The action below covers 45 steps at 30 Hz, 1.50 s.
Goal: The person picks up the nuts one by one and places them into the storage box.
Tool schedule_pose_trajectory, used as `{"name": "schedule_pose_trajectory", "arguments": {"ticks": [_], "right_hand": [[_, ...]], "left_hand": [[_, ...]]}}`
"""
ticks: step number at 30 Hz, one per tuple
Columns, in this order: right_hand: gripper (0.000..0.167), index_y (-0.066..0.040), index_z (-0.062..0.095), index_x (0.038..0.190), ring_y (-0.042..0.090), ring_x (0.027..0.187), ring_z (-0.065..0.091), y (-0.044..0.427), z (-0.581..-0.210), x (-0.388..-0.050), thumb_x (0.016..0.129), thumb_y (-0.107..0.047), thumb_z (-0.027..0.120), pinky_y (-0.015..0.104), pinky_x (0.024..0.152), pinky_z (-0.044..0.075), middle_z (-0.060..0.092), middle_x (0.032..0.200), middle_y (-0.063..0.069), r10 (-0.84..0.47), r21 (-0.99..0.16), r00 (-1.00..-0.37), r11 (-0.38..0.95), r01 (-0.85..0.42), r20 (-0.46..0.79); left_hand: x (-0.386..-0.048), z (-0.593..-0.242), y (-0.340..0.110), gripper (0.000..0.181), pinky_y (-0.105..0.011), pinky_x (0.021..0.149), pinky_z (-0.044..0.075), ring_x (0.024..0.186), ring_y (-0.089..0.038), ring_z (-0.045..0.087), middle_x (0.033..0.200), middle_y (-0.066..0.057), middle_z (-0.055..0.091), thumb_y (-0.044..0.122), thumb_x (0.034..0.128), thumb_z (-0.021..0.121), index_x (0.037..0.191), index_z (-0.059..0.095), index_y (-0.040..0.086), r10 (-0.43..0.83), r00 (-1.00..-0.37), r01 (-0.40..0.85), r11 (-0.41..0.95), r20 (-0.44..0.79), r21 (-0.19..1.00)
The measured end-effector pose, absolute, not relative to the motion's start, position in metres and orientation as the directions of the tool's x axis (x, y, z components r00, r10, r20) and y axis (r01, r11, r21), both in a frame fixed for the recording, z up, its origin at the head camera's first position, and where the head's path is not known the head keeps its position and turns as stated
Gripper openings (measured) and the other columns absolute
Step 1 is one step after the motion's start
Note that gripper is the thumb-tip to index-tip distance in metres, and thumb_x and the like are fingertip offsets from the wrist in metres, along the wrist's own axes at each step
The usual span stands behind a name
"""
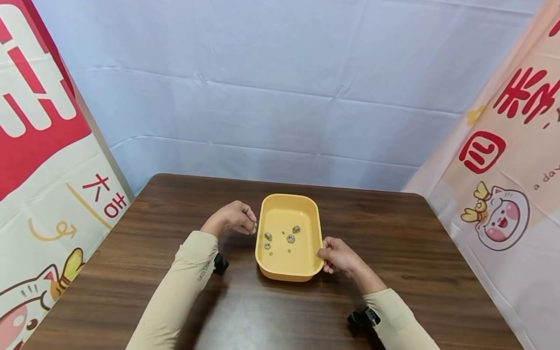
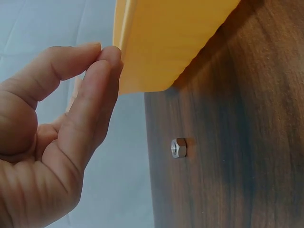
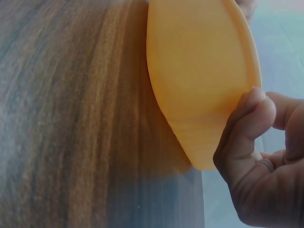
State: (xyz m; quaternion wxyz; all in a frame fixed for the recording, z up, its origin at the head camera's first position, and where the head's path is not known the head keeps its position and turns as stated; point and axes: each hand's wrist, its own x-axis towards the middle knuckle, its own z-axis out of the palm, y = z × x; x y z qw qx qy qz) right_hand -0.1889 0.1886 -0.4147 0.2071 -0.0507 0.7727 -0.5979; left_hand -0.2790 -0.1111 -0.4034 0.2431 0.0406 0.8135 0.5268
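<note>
My left hand is just beside the left rim of a yellow tray, its thumb and fingers pinched together. A small silver nut shows at those fingertips in the head view; in the left wrist view the fingers hide it. Thumb and curled fingers of my right hand grip the tray's right rim near the front corner. Inside the tray lie several metal nuts of different sizes, among them a large nut and some tiny ones. Another nut stands on the tabletop, left of the tray.
The tray sits on a dark wood-grain table. A pale cloth hangs behind the far edge, and printed cloths hang at both sides. Dark camera mounts are strapped under both wrists.
</note>
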Motion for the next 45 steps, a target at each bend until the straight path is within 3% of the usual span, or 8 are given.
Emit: {"name": "schedule_pose_trajectory", "arguments": {"ticks": [10,20,27,33,45], "right_hand": [[0.009,0.0,0.041,0.08,0.009,0.042,0.049,0.187,-0.415,-0.189,0.084,0.004,0.048,0.018,0.04,0.041,0.051,0.054,0.005,-0.319,-0.941,-0.91,0.291,0.171,-0.264],[0.007,0.002,0.04,0.081,0.009,0.043,0.049,0.186,-0.412,-0.189,0.084,0.005,0.047,0.018,0.041,0.042,0.051,0.056,0.007,-0.326,-0.942,-0.907,0.289,0.173,-0.267],[0.008,0.002,0.04,0.081,0.008,0.043,0.049,0.187,-0.415,-0.19,0.084,0.005,0.047,0.019,0.04,0.042,0.051,0.056,0.007,-0.326,-0.941,-0.905,0.286,0.179,-0.272],[0.008,0.001,0.04,0.081,0.008,0.043,0.049,0.188,-0.415,-0.19,0.083,0.004,0.047,0.019,0.04,0.041,0.05,0.055,0.006,-0.322,-0.941,-0.906,0.283,0.184,-0.274],[0.008,0.0,0.04,0.081,0.009,0.043,0.049,0.191,-0.425,-0.195,0.084,0.003,0.048,0.019,0.04,0.041,0.05,0.055,0.006,-0.315,-0.937,-0.907,0.293,0.187,-0.28]], "left_hand": [[-0.283,-0.389,-0.096,0.018,-0.041,0.072,0.054,0.067,-0.023,0.064,0.076,-0.014,0.063,-0.014,0.0697,0.067,0.08,0.059,-0.002,0.303,-0.884,-0.156,0.528,-0.357,0.835],[-0.289,-0.379,-0.081,0.016,-0.033,0.064,0.055,0.064,-0.021,0.064,0.077,-0.011,0.063,-0.012,0.07,0.069,0.078,0.062,0.0,0.312,-0.867,-0.125,0.619,-0.389,0.775],[-0.293,-0.381,-0.068,0.015,-0.039,0.073,0.054,0.062,-0.018,0.064,0.079,-0.01,0.065,-0.01,0.071,0.07,0.081,0.065,0.0,0.308,-0.875,-0.102,0.638,-0.374,0.763],[-0.297,-0.381,-0.058,0.014,-0.031,0.062,0.055,0.057,-0.015,0.06,0.077,-0.01,0.064,-0.009,0.0718,0.07,0.079,0.064,0.001,0.304,-0.874,-0.089,0.667,-0.379,0.739],[-0.307,-0.389,-0.046,0.012,-0.024,0.053,0.052,0.052,-0.014,0.058,0.077,-0.012,0.064,-0.012,0.0708,0.068,0.081,0.066,-0.005,0.253,-0.839,-0.16,0.733,-0.482,0.662]]}}
